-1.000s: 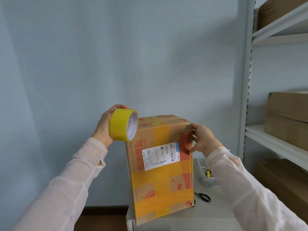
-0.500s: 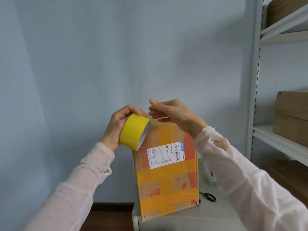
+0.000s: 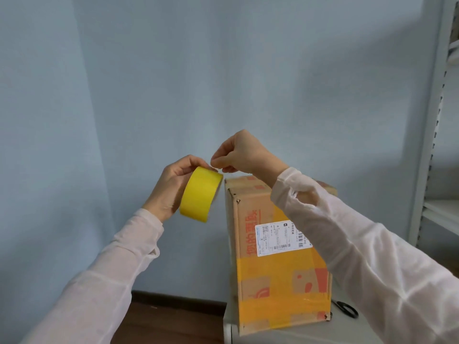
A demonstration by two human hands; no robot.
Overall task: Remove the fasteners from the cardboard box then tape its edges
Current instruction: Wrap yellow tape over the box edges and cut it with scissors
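A tall cardboard box (image 3: pixel 278 276) stands upright on a small grey table (image 3: pixel 293 336), with yellow tape bands and a white shipping label on its front. My left hand (image 3: pixel 171 184) grips a roll of yellow tape (image 3: pixel 201 194), held in the air to the left of the box's top corner. My right hand (image 3: pixel 239 152) is above the roll, its thumb and fingertips pinched together at the roll's upper edge. Whether a tape end sits between those fingertips is too small to tell. My right sleeve hides part of the box's top and right side.
Black scissors (image 3: pixel 346 309) lie on the table just right of the box's base. A grey metal shelf upright (image 3: pixel 429 135) rises at the right edge. A pale blue wall is behind, and dark wooden floor (image 3: pixel 173 316) shows left of the table.
My right hand left the box's right edge, crossed over its top and now pinches at the roll. The roll has turned so its yellow face shows. The view has shifted left.
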